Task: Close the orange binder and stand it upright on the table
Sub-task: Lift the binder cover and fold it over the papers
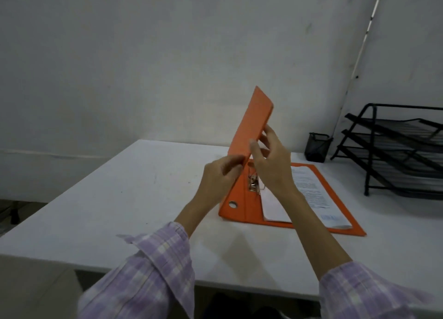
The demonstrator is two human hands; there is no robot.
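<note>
The orange binder (249, 124) lies open on the white table (119, 199), its back cover flat and its front cover raised steeply. Printed papers (311, 189) lie inside on the flat half, next to the metal lever clip (254, 184). My left hand (220, 175) grips the lower near edge of the raised cover. My right hand (271, 160) holds the same cover a little higher, thumb on the outer face and fingers behind it. The spine with its round finger hole (232, 204) faces me.
A black mesh pen cup (317, 147) stands behind the binder near the wall. A black three-tier wire tray rack (395, 151) occupies the table's right rear. The near table edge runs below my forearms.
</note>
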